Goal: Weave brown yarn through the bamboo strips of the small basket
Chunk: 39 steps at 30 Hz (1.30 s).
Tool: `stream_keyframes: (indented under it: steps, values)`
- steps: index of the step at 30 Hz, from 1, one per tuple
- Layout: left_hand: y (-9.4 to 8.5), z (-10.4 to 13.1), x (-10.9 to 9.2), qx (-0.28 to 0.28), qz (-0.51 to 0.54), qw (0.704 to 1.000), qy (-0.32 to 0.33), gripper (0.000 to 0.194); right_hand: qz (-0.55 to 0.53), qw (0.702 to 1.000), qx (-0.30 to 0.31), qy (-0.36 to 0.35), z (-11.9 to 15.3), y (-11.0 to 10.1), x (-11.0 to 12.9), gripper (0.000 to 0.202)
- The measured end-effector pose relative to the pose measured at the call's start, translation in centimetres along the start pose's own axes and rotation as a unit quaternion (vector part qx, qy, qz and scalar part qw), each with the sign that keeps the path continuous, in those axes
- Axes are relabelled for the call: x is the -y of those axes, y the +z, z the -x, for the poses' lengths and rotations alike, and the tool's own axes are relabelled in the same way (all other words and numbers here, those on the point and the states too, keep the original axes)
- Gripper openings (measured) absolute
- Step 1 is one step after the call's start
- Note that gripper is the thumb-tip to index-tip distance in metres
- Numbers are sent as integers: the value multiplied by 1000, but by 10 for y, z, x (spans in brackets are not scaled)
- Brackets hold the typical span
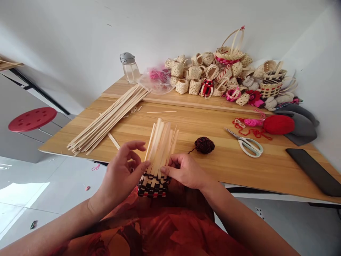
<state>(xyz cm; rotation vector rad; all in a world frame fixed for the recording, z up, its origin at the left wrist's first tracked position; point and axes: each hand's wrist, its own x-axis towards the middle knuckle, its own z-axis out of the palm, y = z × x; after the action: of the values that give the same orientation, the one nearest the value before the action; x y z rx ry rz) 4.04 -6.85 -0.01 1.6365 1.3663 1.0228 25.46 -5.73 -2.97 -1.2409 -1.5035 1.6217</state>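
A partly woven basket (153,186) rests at my lap by the table's front edge, its lower part a black and pale check with a little red. Long pale strips (160,142) stand up from its rim. My left hand (125,169) is at the basket's left side, fingers apart, the thumb near the strips. On the right side my right hand (183,170) pinches the strips just above the woven rim. A ball of dark yarn (204,145) lies on the table right of the basket.
Wooden strips (109,121) lie in a bundle at the left of the table (186,124). Scissors (247,144), red yarn (279,124) and a black phone (314,170) are at the right. Small woven baskets (195,73) are piled at the back, beside a bottle (130,69).
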Motion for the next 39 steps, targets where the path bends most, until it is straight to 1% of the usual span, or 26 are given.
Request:
stream_keyframes:
  steps: [1, 2, 3, 4, 5, 6, 7, 11, 14, 15, 18, 20, 22, 26, 29, 31, 34, 37, 39]
  values:
    - [-1, 1, -4, -10, -22, 998, 53, 32, 2, 1000, 5, -2, -1, 1, -1, 33]
    - [-1, 0, -7, 18, -55, 993, 102, 28, 2, 1000, 11, -5, -1, 1, -1, 34]
    - [-1, -1, -10, 80, -102, 980, 151, 27, 1, 1000, 15, -10, -2, 2, -2, 35]
    - [-1, -3, -11, 146, -141, 960, 191, 29, -3, 1000, 17, -16, -3, 2, -2, 36]
    - [0, -5, -12, 168, -174, 948, 206, 34, -8, 1000, 17, -21, -4, 2, -3, 37]
    - [2, -7, -13, 171, -201, 942, 207, 37, -18, 999, 17, -23, -4, 2, -3, 38]
    - [4, -9, -13, 159, -215, 940, 210, 37, -31, 999, 17, -23, -4, 2, -4, 39]
    - [9, -9, -12, 110, -255, 943, 183, 31, -76, 997, 24, -17, -4, 1, -8, 44]
    - [10, -8, -13, 80, -270, 943, 178, 30, -107, 994, 24, -23, -3, -1, -10, 45]
    - [9, -9, -13, 85, -266, 944, 173, 31, -113, 993, 27, -28, -3, -1, -10, 45]
    - [7, -13, -12, 130, -245, 951, 140, 35, -97, 994, 39, -42, -2, -3, -10, 43]
    - [6, -17, -12, 143, -238, 954, 116, 36, -74, 996, 40, -40, -2, -4, -9, 43]
    - [7, -20, -12, 139, -232, 958, 90, 34, -46, 997, 39, -38, -2, -4, -9, 44]
    - [9, -24, -14, 160, -147, 976, 31, 28, 11, 997, 47, -53, -2, -7, -7, 40]
    - [10, -26, -13, 193, -126, 973, -4, 18, 68, 995, 52, -42, -1, -11, -3, 38]
    - [10, -27, -12, 205, -133, 969, -16, 19, 97, 994, 46, -25, 3, -15, 3, 33]
    - [8, -26, -10, 206, -120, 970, -42, 23, 127, 991, 42, -12, 15, -26, 14, 27]
    - [6, -24, -7, 206, -100, 971, -66, 26, 209, 976, 57, -15, 30, -43, 27, 20]
    - [5, -23, -5, 206, -94, 972, -68, 27, 305, 949, 81, -28, 40, -56, 38, 9]
